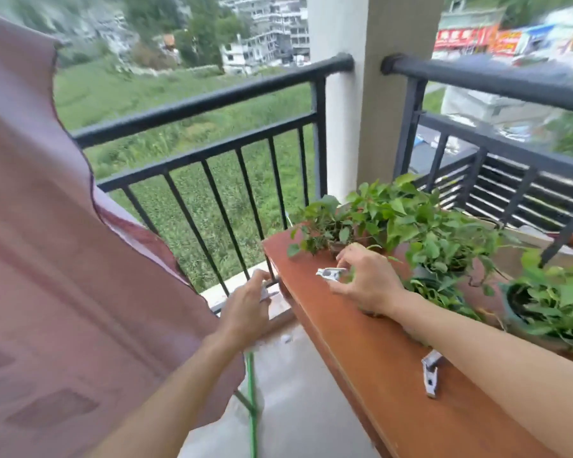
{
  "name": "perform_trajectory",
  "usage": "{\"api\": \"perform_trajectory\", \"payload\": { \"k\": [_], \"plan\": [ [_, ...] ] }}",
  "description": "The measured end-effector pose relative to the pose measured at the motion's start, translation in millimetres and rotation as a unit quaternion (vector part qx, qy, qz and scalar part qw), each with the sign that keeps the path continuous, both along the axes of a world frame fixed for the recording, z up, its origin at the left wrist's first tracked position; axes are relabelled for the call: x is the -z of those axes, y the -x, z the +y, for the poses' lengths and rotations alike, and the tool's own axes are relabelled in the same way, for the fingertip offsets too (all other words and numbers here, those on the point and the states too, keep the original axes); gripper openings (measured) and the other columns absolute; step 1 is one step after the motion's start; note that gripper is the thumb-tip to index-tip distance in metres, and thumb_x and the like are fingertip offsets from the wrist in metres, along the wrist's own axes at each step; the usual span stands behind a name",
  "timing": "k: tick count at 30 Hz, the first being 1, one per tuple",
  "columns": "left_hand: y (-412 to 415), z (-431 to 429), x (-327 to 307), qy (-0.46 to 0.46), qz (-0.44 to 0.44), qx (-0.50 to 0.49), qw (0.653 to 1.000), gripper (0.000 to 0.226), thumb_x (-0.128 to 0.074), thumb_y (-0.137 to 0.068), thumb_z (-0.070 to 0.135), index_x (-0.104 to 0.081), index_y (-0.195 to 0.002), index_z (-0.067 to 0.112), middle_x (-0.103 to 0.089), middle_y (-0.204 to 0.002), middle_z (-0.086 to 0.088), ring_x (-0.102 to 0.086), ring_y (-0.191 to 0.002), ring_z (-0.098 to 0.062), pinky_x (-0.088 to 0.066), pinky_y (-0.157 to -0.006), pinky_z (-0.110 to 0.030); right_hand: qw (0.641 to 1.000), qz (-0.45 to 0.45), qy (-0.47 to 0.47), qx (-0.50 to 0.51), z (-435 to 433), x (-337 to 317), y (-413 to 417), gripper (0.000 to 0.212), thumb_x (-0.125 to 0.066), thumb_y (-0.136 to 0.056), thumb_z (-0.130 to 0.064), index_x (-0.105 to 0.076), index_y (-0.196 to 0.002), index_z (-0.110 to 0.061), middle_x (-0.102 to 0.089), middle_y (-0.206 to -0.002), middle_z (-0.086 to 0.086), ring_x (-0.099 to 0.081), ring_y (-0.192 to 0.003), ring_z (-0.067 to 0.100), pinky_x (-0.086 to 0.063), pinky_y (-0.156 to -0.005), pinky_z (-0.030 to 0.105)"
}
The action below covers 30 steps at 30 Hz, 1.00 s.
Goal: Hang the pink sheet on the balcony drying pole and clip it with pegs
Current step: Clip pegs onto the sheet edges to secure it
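Note:
The pink sheet (57, 259) hangs down the whole left side of the view; the pole that bears it is out of frame. My left hand (245, 309) is low near the railing's foot, its fingers closed on a silvery peg (268, 294). Over the brown wooden shelf (361, 352) my right hand (368, 279) pinches a second metal peg (331, 273) between thumb and fingers. A third peg (430, 375) lies on the shelf, just under my right forearm.
A black metal railing (212, 127) runs across in front, with a white-and-beige pillar (361, 110) behind the shelf. Several potted green plants (444, 246) stand on the shelf's far and right side. A green hose (252, 408) hangs below.

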<state>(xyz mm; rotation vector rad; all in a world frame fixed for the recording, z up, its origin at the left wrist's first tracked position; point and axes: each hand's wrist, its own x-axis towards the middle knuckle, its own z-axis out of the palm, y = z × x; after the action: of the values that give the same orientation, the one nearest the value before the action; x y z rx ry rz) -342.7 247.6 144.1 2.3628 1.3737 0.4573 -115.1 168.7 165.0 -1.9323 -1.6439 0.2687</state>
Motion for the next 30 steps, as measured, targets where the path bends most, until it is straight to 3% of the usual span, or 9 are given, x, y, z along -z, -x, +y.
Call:
{"api": "perform_trajectory", "payload": {
  "k": [6,11,14,16,21,23,26,28,30],
  "plan": [
    [105.3,7.4,-86.9,-0.1,-0.017,-0.055,0.993,0.041,-0.056,-0.087,0.02,-0.049,-0.127,0.026,-0.066,-0.11,-0.006,-0.063,-0.097,-0.031,-0.049,-0.076,-0.036,0.996,0.027,-0.049,-0.071,56.8,-81.3,87.7,0.031,-0.078,-0.066,-0.026,-0.049,-0.067,-0.017,-0.057,-0.063,0.0,-0.049,-0.054,0.016,-0.037,-0.045,0.016],
    [176.6,5.4,-159.3,-0.188,-0.008,-0.052,0.981,0.038,-0.054,-0.09,0.048,-0.053,-0.126,0.035,-0.07,-0.107,0.002,-0.065,-0.098,-0.021,-0.048,-0.076,-0.03,0.977,0.1,-0.125,-0.14,87.3,-133.7,154.7,0.025,-0.08,-0.073,-0.023,-0.054,-0.071,-0.021,-0.059,-0.063,-0.003,-0.053,-0.053,0.007,-0.042,-0.049,0.015],
    [203.3,6.6,-202.2,-0.238,-0.001,-0.086,0.967,0.034,-0.051,-0.091,0.049,-0.052,-0.122,0.033,-0.07,-0.095,0.003,-0.065,-0.092,-0.024,-0.049,-0.076,-0.033,0.964,0.143,-0.16,-0.159,103.9,-168.9,181.0,0.019,-0.077,-0.074,-0.03,-0.064,-0.088,-0.024,-0.069,-0.067,-0.003,-0.061,-0.052,0.004,-0.044,-0.049,0.017],
    [213.9,9.6,-230.4,-0.264,-0.027,-0.094,0.96,0.032,-0.052,-0.091,0.044,-0.053,-0.118,0.026,-0.068,-0.085,0.001,-0.065,-0.086,-0.027,-0.049,-0.076,-0.037,0.954,0.174,-0.184,-0.159,118.0,-192.4,193.0,0.012,-0.074,-0.075,-0.029,-0.067,-0.08,-0.02,-0.069,-0.065,0.001,-0.052,-0.047,0.006,-0.038,-0.047,0.02],
    [223.0,20.4,-299.7,-0.349,-0.053,-0.102,0.93,0.027,-0.057,-0.089,0.035,-0.054,-0.112,0.02,-0.068,-0.1,0.0,-0.062,-0.088,-0.023,-0.039,-0.07,-0.031,0.87,0.448,-0.153,-0.138,151.6,-254.6,213.3,0.013,-0.054,-0.083,-0.014,-0.058,-0.087,-0.003,-0.068,-0.087,0.018,-0.068,-0.079,0.031,-0.058,-0.075,0.04],
    [220.9,25.2,-323.8,-0.374,-0.044,-0.106,0.92,0.024,-0.057,-0.088,0.034,-0.054,-0.109,0.022,-0.063,-0.092,0.008,-0.055,-0.077,-0.017,-0.034,-0.068,-0.029,0.831,0.521,-0.138,-0.142,161.2,-272.6,220.7,0.008,-0.047,-0.084,-0.004,-0.052,-0.091,-0.002,-0.061,-0.082,0.017,-0.062,-0.072,0.027,-0.056,-0.065,0.034],
    [213.0,35.4,-355.1,-0.401,-0.036,-0.101,0.91,0.019,-0.058,-0.084,0.029,-0.056,-0.102,0.024,-0.059,-0.087,0.012,-0.056,-0.074,-0.015,-0.042,-0.068,-0.032,0.864,0.45,-0.176,-0.14,184.2,-288.1,221.7,0.012,-0.045,-0.082,0.003,-0.053,-0.079,-0.006,-0.048,-0.062,0.007,-0.044,-0.052,0.017,-0.036,-0.04,0.023],
    [206.2,43.0,-372.3,-0.416,-0.022,-0.092,0.905,0.018,-0.058,-0.083,0.026,-0.058,-0.101,0.023,-0.061,-0.091,0.01,-0.059,-0.076,-0.017,-0.047,-0.07,-0.034,0.895,0.359,-0.182,-0.19,199.9,-294.9,217.6,0.005,-0.058,-0.085,-0.01,-0.058,-0.089,-0.007,-0.049,-0.064,0.001,-0.041,-0.052,0.013,-0.033,-0.042,0.021],
    [199.3,51.7,-386.7,-0.426,0.011,-0.083,0.901,0.019,-0.059,-0.084,0.025,-0.06,-0.102,0.021,-0.061,-0.099,0.008,-0.058,-0.077,-0.015,-0.045,-0.069,-0.03,0.932,0.211,-0.158,-0.251,212.9,-303.2,211.9,0.035,-0.077,-0.077,-0.028,-0.062,-0.104,-0.012,-0.057,-0.082,-0.005,-0.053,-0.069,0.008,-0.044,-0.06,0.02]
  ]
}}
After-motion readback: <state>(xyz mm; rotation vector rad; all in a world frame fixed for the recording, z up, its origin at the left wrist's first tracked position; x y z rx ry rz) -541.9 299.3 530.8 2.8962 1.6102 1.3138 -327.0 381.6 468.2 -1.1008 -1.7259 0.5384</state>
